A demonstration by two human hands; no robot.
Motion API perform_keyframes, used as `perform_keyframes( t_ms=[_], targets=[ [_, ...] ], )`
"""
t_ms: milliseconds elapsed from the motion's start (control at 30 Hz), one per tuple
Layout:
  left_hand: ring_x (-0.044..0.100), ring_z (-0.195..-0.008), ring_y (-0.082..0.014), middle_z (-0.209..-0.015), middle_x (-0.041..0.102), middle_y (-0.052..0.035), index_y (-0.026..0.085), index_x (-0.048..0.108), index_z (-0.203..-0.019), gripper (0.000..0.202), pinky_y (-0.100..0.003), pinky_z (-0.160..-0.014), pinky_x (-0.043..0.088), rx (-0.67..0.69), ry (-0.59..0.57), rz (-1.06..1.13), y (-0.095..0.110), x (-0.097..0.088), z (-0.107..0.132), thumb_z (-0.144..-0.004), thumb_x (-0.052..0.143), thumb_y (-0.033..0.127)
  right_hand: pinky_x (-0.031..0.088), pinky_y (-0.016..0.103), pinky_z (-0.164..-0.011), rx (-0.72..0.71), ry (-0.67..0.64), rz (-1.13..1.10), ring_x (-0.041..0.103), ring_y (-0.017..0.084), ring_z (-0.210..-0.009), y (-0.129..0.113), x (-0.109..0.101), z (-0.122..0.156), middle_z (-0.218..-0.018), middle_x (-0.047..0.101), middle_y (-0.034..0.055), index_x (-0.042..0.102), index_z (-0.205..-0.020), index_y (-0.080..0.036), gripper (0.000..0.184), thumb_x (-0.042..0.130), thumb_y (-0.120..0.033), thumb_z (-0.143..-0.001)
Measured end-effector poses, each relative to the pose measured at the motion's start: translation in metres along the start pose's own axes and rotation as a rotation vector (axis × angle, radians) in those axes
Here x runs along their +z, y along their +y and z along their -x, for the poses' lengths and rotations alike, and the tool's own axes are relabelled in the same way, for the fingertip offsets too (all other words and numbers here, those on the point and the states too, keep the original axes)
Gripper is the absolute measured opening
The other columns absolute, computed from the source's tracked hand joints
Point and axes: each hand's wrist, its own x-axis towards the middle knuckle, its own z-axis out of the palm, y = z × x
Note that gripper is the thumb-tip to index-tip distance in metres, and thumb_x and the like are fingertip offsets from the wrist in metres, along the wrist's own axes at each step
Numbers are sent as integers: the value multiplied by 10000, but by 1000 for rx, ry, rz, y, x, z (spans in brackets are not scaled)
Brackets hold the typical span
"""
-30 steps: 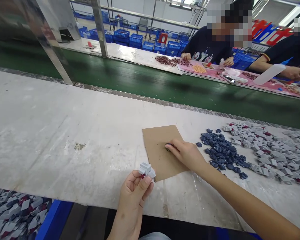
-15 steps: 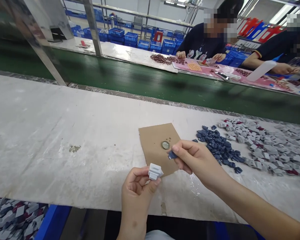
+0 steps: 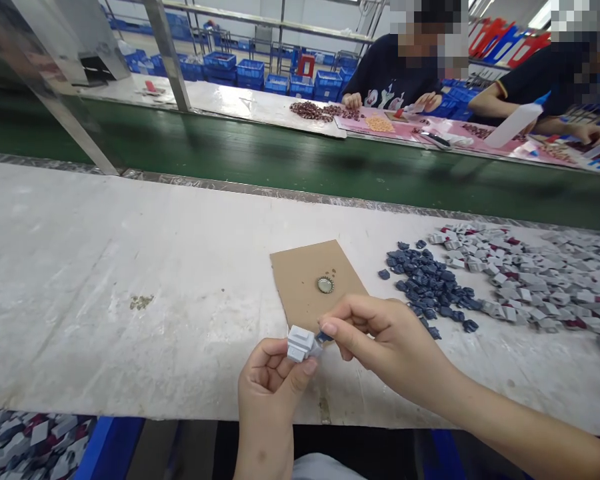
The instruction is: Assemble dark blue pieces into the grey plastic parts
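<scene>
My left hand (image 3: 275, 377) pinches a small light-grey stepped plastic part (image 3: 301, 343) between thumb and fingers. In my right hand (image 3: 375, 330), thumb and forefinger are closed on a small dark-blue plastic piece (image 3: 323, 337), mostly covered by the fingertips. The blue piece is up against the right end of the grey part; whether it sits inside cannot be made out. Just beyond the hands, a metal bottle cap (image 3: 325, 285) lies upturned on a square of brown cardboard (image 3: 300, 267), beside a few small brown spots.
Right of the cardboard lie a heap of dark-blue pieces (image 3: 430, 280) and a large spread of grey parts (image 3: 540, 280). A blue bin (image 3: 110, 447) of mixed parts stands lower left. Beyond the green conveyor belt (image 3: 240, 157), two people work at a pink-covered bench.
My right hand has moved down and left, from over the cardboard, bringing the blue piece to the grey part. My left hand still holds the grey part. The view has shifted slightly.
</scene>
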Motion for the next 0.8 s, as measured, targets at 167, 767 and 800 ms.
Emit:
perform_keyframes(
  t_ms=[167,767,800],
  targets=[
    [672,-672,-113,-599,692,39,195,663,-650,219,-102,-591,489,63,-1,-46,0,1,3,-519,838,192,363,189,-389,-11,13,77,479,87,-421,1,1,2,-476,557,-34,613,-659,-211,221,556,-345,-825],
    [684,-824,-111,-893,730,28,228,649,-810,222,-149,-750,537,547,-213,-160,-19,-11,-11,-720,677,27,398,171,-419,-344,357,126,501,74,-440,8,21,11,-523,559,-23,584,-703,-154,158,534,-199,-845],
    [681,-828,-103,-898,728,30,222,645,-815,225,-143,-755,535,578,-223,-173,-19,-14,-12,-723,669,17,387,173,-417,-362,332,153,490,73,-438,9,20,12,-517,550,-21,581,-693,-147,170,533,-197,-848]
  ],
)
